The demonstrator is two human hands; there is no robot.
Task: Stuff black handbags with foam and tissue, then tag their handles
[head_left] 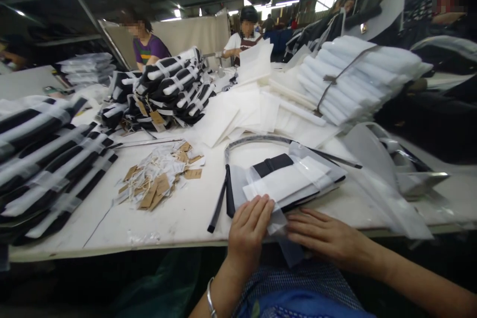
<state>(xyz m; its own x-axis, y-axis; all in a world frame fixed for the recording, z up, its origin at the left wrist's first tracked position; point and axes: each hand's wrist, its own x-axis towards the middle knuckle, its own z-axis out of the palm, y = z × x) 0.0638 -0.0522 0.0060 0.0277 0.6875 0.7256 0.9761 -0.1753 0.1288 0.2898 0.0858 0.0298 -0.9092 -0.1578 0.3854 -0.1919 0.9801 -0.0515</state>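
A black handbag [231, 194] lies flat at the table's front edge, with a white sheet [286, 179] and translucent wrapping over it. Its strap [257, 139], partly sleeved in clear film, arches behind it. My left hand [251, 223] rests on the bag's near edge, fingers stretched out side by side over the wrapping; the thumb is hidden. Beside it, my right hand [324, 236] lies with straight fingers along the near edge, by a loose translucent strip [292, 251] hanging over the table's edge. Neither hand visibly grips anything.
Paper tags with strings [160, 179] lie heaped left of the bag. Wrapped black-and-white bundles [48, 159] are stacked at far left, more bundles [171, 84] behind. White sheets [238, 114] and a tied white stack [346, 79] stand behind the bag. Two people work across the table.
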